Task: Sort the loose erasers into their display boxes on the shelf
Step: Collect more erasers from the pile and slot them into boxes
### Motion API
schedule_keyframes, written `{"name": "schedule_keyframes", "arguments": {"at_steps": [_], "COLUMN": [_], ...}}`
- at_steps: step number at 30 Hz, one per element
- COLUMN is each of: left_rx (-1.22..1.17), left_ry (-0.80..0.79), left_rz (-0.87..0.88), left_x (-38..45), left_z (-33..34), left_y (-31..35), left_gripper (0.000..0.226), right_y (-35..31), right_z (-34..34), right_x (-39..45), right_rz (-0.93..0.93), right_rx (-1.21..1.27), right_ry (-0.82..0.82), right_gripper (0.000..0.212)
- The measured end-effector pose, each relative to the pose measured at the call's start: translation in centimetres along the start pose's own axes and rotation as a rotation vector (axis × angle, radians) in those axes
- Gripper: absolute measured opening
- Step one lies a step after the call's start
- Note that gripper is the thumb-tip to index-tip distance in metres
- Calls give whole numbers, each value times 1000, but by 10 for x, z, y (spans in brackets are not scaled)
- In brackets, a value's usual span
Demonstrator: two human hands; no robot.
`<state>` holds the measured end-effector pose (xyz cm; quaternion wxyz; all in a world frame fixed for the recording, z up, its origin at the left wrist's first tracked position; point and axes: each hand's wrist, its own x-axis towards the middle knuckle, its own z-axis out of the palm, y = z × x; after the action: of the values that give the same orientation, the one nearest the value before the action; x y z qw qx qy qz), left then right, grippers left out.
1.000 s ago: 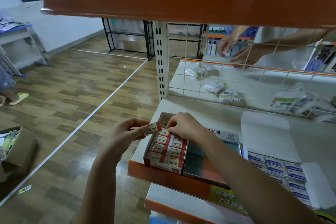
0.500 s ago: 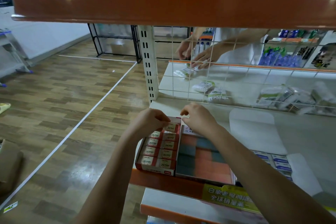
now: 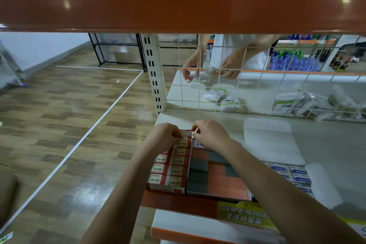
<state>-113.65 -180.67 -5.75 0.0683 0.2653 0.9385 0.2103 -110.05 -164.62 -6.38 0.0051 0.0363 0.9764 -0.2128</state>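
I have both hands up at the far end of the red display box, which sits at the front left corner of the white shelf, its front wall along the orange front edge. My left hand is curled over the back left of the box with the fingertips bent down onto the rearmost row of erasers; it looks to be pinching the last eraser there, though the fingers hide the piece itself and I cannot be sure of the grip. My right hand is curled too, fingertips meeting at the box's far right corner, where they seem to nip the upright back flap. The erasers fill the box in two columns, red and white sleeves marked 2B. Just beside it on the right, touching its side wall, lies a flat box of dark and orange blocks, and my right forearm crosses over that one. Further right along the front edge is a tray of blue-labelled erasers, partly under my arm. Behind the wire grid at the back edge, another person's hands handle small packets on the opposite shelf
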Motion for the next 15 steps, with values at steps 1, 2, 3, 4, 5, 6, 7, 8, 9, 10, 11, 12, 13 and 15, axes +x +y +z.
{"name": "schedule_keyframes", "arguments": {"at_steps": [1,2,3,4,5,6,7,8,9,10,11,12,13,15], "left_rx": [15,34,56,78,94,105,118,141,171,193,204,213,222,235], "left_ry": [6,9,10,9,8,7,4,2,1,3,9,21,38,66], "left_rz": [3,8,14,20,22,20,16,15,22,32,42,55,69,107], "left_x": [0,-1,-1,-1,0,0,1,1,3,4,4,5,6,11], "left_z": [1,3,4,5,6,7,7,6,6,6,5,3,0,-3], "left_y": [0,0,0,1,2,2,3,5,6,8,10,14,18,31], "left_gripper": [14,14,15,15,16,16,16,16,17,17,17,17,18,19], "right_y": [-1,-1,-2,-2,-2,-2,-3,-3,-3,-3,-3,-2,-1,6], "right_z": [0,-1,-1,-1,-1,-1,-1,-1,-2,-4,-6,-9,-13,-24], "right_x": [0,-1,-1,-1,-1,-2,-2,-2,-2,-2,-3,-4,-6,-13], "right_rz": [-3,-3,-4,-6,-9,-11,-12,-11,-11,-14,-19,-21,-23,-22], "right_rx": [-4,-5,-6,-9,-13,-17,-21,-23,-26,-28,-29,-26,-21,-25], "right_ry": [-1,-1,-2,-2,-5,-10,-14,-21,-28,-36,-41,-36,-29,-6], "right_gripper": [23,23,23,23,22,22,23,23,24,25,25,26,27,28]}}
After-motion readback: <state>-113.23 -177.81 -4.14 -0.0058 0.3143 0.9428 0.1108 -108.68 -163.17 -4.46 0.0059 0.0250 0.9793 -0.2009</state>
